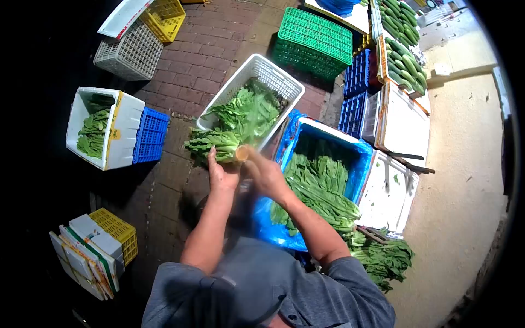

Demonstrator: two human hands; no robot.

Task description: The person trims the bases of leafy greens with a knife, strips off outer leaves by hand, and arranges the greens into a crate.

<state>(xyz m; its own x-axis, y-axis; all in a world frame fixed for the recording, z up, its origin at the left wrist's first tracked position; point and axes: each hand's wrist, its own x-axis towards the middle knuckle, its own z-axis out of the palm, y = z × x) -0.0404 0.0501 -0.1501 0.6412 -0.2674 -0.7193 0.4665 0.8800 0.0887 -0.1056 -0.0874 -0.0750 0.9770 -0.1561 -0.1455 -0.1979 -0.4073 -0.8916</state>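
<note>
My left hand [223,174] is wrapped around a head of leafy lettuce [210,143], its pale round stem end [241,153] facing right. Beside that stem end is my right hand [267,174], smeared by motion, so whether its fingers hold anything cannot be made out. Just beyond the hands, a white plastic crate [298,87] holds loose green leaves [249,112]. To the right, a foam box lined with blue plastic [361,147] is filled with long leafy lettuce [317,180].
More greens [385,259] lie by the wall at lower right. A green crate [314,38] stands ahead, with cucumbers [404,65] at upper right. On the left are a foam box [123,128] of greens on a blue crate [150,134], and stacked foam lids [82,262].
</note>
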